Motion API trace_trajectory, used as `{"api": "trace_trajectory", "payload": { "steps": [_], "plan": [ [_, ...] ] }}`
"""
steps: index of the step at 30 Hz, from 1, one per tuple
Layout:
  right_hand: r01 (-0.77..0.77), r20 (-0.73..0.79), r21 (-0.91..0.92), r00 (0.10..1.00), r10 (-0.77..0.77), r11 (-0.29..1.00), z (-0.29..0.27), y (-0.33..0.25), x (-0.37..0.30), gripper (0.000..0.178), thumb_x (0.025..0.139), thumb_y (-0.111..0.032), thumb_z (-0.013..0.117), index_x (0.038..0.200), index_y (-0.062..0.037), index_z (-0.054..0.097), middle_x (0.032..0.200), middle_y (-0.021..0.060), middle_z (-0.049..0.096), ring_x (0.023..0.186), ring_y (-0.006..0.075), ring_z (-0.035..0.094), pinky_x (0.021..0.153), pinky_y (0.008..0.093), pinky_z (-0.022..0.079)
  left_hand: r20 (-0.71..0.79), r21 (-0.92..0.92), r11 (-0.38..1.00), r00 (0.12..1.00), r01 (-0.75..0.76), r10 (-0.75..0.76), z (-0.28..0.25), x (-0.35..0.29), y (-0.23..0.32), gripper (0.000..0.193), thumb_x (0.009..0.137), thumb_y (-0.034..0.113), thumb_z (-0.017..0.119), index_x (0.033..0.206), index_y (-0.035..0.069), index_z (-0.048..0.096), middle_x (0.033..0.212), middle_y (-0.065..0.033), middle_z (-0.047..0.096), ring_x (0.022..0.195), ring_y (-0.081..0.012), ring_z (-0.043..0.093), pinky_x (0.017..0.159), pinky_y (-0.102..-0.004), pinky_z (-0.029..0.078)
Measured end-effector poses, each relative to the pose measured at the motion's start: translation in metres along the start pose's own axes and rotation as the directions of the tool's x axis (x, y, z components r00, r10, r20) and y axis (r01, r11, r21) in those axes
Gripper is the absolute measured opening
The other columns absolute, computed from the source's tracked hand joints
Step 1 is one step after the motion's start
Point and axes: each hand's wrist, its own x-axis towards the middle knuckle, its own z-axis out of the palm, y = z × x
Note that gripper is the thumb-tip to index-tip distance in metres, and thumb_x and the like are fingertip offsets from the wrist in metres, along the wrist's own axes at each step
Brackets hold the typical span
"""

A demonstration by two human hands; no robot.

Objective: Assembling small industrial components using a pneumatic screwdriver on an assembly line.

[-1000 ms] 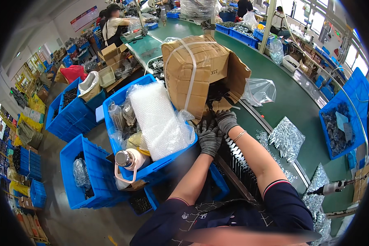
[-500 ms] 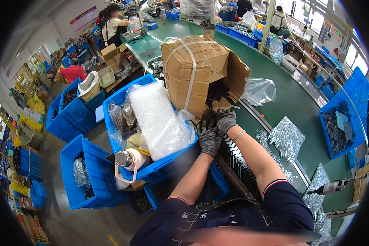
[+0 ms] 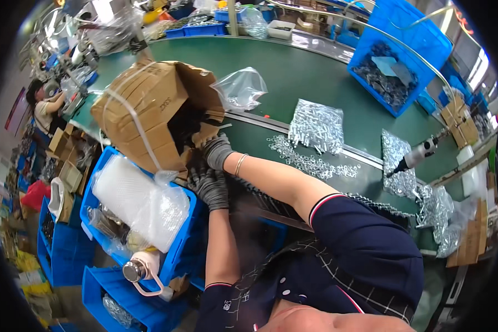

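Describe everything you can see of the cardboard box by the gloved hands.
The cardboard box is brown, creased and bulky, with printed marks and a pale strap running across it. Its ragged open side faces right and toward the wearer, showing dark contents too shadowed to identify. It sits at the green work surface, beyond the blue bin holding bubble wrap; its underside is hidden. The right hand is at the opening's lower edge, the left hand just below, both apparently touching it.
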Motion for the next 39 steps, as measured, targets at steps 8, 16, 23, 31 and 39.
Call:
{"api": "trace_trajectory", "payload": {
  "steps": [8, 16, 23, 31, 39],
  "plan": [
    [-0.024, 0.053, 0.026, 0.998, 0.023, 0.999, -0.004, 0.039, -0.006, 0.030, 0.082, -0.033, 0.058, 0.100, -0.0127, 0.070, 0.105, 0.0111, 0.067, 0.101, 0.0285, 0.061, 0.082, 0.0500, 0.042, -0.031, -0.087, 0.996, 0.999, -0.034, 0.032, -0.001, 0.003, 0.015, 0.042, 0.082, 0.040, 0.054, 0.119, 0.022, 0.062, 0.142, -0.0033, 0.043, 0.133, -0.0294, 0.033, 0.111, -0.0508, 0.014],
    [0.180, 0.387, -0.193, 0.917, -0.094, 0.965, -0.030, 0.230, -0.123, 0.025, 0.073, -0.009, 0.057, 0.096, -0.0130, 0.065, 0.090, 0.0124, 0.064, 0.083, 0.0310, 0.064, 0.071, 0.0413, 0.050, -0.201, -0.145, 0.988, 0.979, -0.052, 0.022, -0.014, -0.003, 0.010, 0.029, 0.079, 0.033, 0.060, 0.103, 0.019, 0.071, 0.132, -0.0071, 0.053, 0.129, -0.0295, 0.038, 0.110, -0.0451, 0.021],
    [0.236, 0.106, -0.213, 0.970, -0.218, 0.948, -0.022, 0.245, -0.157, 0.024, 0.076, -0.016, 0.058, 0.099, -0.0128, 0.064, 0.087, 0.0124, 0.062, 0.083, 0.0307, 0.063, 0.070, 0.0409, 0.050, -0.195, -0.188, 0.980, 0.981, -0.059, 0.021, -0.012, -0.002, 0.009, 0.028, 0.078, 0.030, 0.062, 0.102, 0.019, 0.071, 0.132, -0.0069, 0.053, 0.128, -0.0293, 0.039, 0.110, -0.0452, 0.020],
    [0.227, 0.255, -0.131, 0.949, -0.188, 0.965, -0.028, 0.199, -0.155, 0.019, 0.077, -0.013, 0.056, 0.093, -0.0064, 0.063, 0.076, 0.0113, 0.062, 0.075, 0.0289, 0.064, 0.064, 0.0404, 0.051, -0.165, -0.191, 0.981, 0.986, -0.031, -0.001, -0.014, -0.003, 0.012, 0.029, 0.079, 0.029, 0.061, 0.104, 0.018, 0.070, 0.132, -0.0073, 0.053, 0.129, -0.0294, 0.039, 0.109, -0.0453, 0.021],
    [0.403, 0.304, -0.215, 0.893, -0.332, 0.890, 0.001, 0.195, -0.140, 0.021, 0.074, -0.015, 0.059, 0.092, -0.0094, 0.068, 0.076, 0.0112, 0.065, 0.074, 0.0295, 0.065, 0.063, 0.0429, 0.051, -0.164, -0.152, 0.988, 0.986, -0.013, -0.012, -0.014, -0.003, 0.008, 0.030, 0.079, 0.030, 0.060, 0.106, 0.018, 0.069, 0.133, -0.0066, 0.053, 0.129, -0.0289, 0.039, 0.110, -0.0459, 0.020]
  ]
}}
